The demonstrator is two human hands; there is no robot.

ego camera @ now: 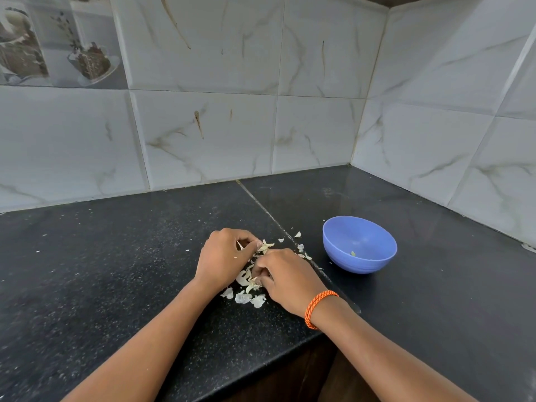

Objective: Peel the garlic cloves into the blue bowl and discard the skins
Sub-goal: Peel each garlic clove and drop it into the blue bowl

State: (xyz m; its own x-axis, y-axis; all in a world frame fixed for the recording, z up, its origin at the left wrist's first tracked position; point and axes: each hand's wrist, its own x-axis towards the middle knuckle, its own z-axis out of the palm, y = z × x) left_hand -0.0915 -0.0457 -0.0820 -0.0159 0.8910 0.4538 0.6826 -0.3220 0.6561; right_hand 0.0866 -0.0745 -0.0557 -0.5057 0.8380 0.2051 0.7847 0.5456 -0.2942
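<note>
You are looking at a home kitchen corner: a polished black stone table [116, 256] meets marble-look wall tiles [208, 134], one decorative tile [58, 39] picturing cakes, with a wooden cabinet front [290, 381] below.

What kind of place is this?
Likely a home kitchen corner: black stone counter, marble-look wall tiles, and garlic skins beside a blue bowl.
</note>
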